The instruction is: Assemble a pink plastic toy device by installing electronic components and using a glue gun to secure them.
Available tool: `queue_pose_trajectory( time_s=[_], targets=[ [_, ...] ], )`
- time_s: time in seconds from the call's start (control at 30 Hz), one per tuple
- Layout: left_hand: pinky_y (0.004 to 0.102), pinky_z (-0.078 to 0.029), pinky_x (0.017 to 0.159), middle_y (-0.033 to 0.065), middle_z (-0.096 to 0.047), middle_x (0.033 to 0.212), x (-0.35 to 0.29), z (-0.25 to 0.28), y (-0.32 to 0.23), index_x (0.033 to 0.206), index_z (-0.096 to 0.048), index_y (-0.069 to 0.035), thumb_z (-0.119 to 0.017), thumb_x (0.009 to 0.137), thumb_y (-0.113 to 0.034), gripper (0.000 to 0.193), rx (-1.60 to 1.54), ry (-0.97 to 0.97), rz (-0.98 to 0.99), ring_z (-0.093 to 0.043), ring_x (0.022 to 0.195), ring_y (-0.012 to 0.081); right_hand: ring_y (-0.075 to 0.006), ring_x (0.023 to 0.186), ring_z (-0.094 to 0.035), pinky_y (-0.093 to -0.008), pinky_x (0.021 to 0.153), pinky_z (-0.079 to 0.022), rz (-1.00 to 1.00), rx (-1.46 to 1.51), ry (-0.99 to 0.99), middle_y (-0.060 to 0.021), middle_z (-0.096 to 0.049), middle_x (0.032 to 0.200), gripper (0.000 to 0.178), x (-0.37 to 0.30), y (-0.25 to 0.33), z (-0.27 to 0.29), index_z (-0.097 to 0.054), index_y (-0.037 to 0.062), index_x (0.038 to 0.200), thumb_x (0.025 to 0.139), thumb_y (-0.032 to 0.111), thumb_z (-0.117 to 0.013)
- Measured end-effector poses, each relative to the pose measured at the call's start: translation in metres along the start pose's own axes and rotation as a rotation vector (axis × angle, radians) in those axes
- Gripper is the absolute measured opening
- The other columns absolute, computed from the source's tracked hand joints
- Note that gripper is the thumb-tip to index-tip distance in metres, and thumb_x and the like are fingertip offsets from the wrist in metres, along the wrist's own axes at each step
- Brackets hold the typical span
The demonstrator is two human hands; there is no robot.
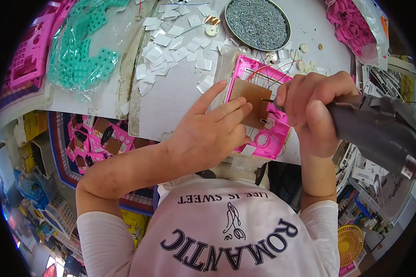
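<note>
A pink plastic housing [275,144] lies open side up at the table's front edge, with red and blue wires inside it. On it rests a flat brown circuit board [245,94]. My left hand [203,131] lies over the housing's left side, fingers stretched out and fingertips on the board. My right hand [315,99] is wrapped round a dark grey power screwdriver [374,124], held nearly level with its bit pointing left. The bit's tip is at the board's right edge; whether a screw sits under it is too small to tell.
A round metal dish of screws [256,23] stands behind the housing. White square pieces [164,51] lie scattered to its left. Beyond are bagged green parts [83,55] and, far right, bagged pink parts [351,30]. A crate [62,157] below left holds more pink housings.
</note>
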State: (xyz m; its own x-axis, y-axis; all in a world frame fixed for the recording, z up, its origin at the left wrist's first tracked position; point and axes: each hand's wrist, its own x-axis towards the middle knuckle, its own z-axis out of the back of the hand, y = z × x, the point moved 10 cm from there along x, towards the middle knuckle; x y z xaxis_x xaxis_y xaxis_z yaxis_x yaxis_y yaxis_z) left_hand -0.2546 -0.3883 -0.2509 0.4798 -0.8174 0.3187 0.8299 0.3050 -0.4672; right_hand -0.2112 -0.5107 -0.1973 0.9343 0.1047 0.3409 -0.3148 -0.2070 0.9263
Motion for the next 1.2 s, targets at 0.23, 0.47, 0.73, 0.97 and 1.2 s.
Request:
queue_pose_trajectory(
  time_s=[0.23, 0.47, 0.73, 0.97, 1.2],
  targets=[
    [0.0649, -0.017, 0.118, 0.0080, -0.067, 0.127, -0.001, -0.003, 0.006, 0.078, -0.059, -0.011, -0.071, 0.087, -0.019, 0.017, -0.021, 0.035, 0.090, -0.061, 0.125, 0.0202, -0.0151, 0.062, -0.056, -0.0329, 0.062, -0.050, 0.006, -0.014, 0.081, -0.0070, -0.057, 0.071, 0.022, 0.002, -0.005, -0.007, -0.048, 0.0052, 0.095, 0.091, 0.009, -0.070],
    [0.0658, -0.011, 0.120, 0.0025, -0.072, 0.116, 0.000, 0.009, 0.011, 0.090, -0.067, -0.012, -0.075, 0.084, -0.014, 0.010, -0.127, -0.114, 0.034, -0.067, 0.112, 0.0168, -0.0066, 0.050, -0.048, -0.0267, 0.054, -0.048, 0.021, 0.187, 0.060, 0.0058, -0.056, 0.063, 0.026, 0.009, 0.038, -0.002, -0.053, 0.0160, 0.098, 0.091, 0.028, -0.074],
    [0.0673, -0.015, 0.119, -0.0001, -0.075, 0.102, 0.012, 0.020, 0.011, 0.096, -0.070, -0.012, -0.078, 0.082, -0.012, 0.016, -0.270, -0.253, 0.054, -0.072, 0.096, 0.0163, -0.0044, 0.049, -0.053, -0.0235, 0.056, -0.054, -0.005, 0.239, 0.118, 0.0082, -0.060, 0.062, 0.028, -0.001, 0.043, -0.018, -0.053, 0.0192, 0.098, 0.090, 0.033, -0.075],
    [0.0660, -0.024, 0.117, -0.0031, -0.068, 0.081, 0.019, 0.031, 0.015, 0.081, -0.065, -0.015, -0.082, 0.074, -0.016, 0.019, -0.174, -0.377, -0.015, -0.067, 0.079, 0.0138, -0.0054, 0.049, -0.050, -0.0249, 0.057, -0.053, 0.002, 0.175, 0.100, 0.0080, -0.057, 0.063, 0.028, 0.000, 0.044, -0.020, -0.052, 0.0193, 0.099, 0.091, 0.034, -0.074],
    [0.0399, -0.048, 0.086, 0.0048, -0.069, 0.083, 0.097, 0.042, 0.089, 0.085, -0.072, -0.012, -0.073, 0.080, -0.028, 0.017, -0.287, -0.212, 0.006, -0.064, 0.084, 0.0291, -0.0090, 0.051, -0.048, -0.0286, 0.060, -0.049, 0.011, 0.113, 0.049, 0.0059, -0.055, 0.065, 0.025, 0.000, 0.040, -0.006, -0.050, 0.0162, 0.103, 0.094, 0.030, -0.068]
  ],
)
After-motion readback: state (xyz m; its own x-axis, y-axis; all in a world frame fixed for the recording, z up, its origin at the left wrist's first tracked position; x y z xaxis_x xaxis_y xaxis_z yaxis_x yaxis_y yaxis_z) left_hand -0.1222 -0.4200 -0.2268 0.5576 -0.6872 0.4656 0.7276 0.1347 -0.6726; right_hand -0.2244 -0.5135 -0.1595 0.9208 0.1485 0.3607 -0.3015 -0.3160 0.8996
